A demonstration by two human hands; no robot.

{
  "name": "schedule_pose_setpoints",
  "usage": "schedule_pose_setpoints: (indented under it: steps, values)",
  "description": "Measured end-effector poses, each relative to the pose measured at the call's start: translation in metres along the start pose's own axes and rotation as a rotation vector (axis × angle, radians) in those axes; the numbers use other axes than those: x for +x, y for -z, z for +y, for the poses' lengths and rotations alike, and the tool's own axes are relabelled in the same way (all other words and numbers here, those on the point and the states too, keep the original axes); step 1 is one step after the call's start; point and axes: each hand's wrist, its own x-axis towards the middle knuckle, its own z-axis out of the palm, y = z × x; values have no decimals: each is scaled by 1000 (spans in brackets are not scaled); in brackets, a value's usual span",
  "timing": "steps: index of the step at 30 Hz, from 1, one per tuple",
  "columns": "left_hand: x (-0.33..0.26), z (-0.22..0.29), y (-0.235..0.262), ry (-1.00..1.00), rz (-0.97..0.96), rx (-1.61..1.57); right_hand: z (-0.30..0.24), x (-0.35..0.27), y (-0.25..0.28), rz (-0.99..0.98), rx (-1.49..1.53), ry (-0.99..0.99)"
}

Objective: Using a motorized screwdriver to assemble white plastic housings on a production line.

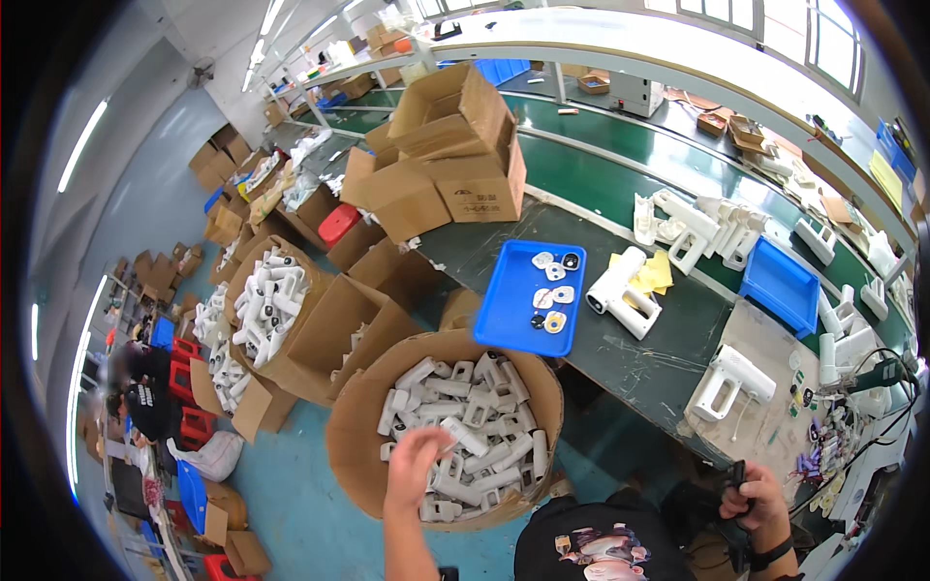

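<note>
My left hand (415,472) reaches over a big round cardboard bin (351,436) full of white plastic handheld-device housings. Its fingers are stretched out, their tips beside one brighter white housing (467,437); whether they touch it I cannot tell. At the lower right, my right hand (758,496) is closed around a black handle-like object (738,476), whose kind does not show clearly. Beyond that hand, a white device with a looped handle (731,382) lies on a cardboard sheet (712,431) on the bench. Another white device (625,292) lies farther back, beside yellow paper (655,274).
A blue tray (509,300) with small round parts overhangs the bench edge. Open cartons (475,189) are stacked behind it. An empty blue tray (781,288), more white housings and a corded dark tool (880,376) lie at right. Filled boxes (266,315) stand on the left floor.
</note>
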Motion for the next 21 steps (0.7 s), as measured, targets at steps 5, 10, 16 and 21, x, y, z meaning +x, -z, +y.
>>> schedule_pose_setpoints:
  steps: [5, 10, 16, 21]
  values:
    - [94, -4, -103, 113, -15, -386, 21, 53, -67, 59, -361, -125]
    - [132, -75, -194, 363, 94, -515, 70, 102, -104, -67, -631, -180]
    - [122, -143, -260, 503, 67, -301, 106, 113, -108, -143, -926, 231]
    - [122, -168, -269, 436, 62, -115, 101, 106, -109, -60, -1108, 24]
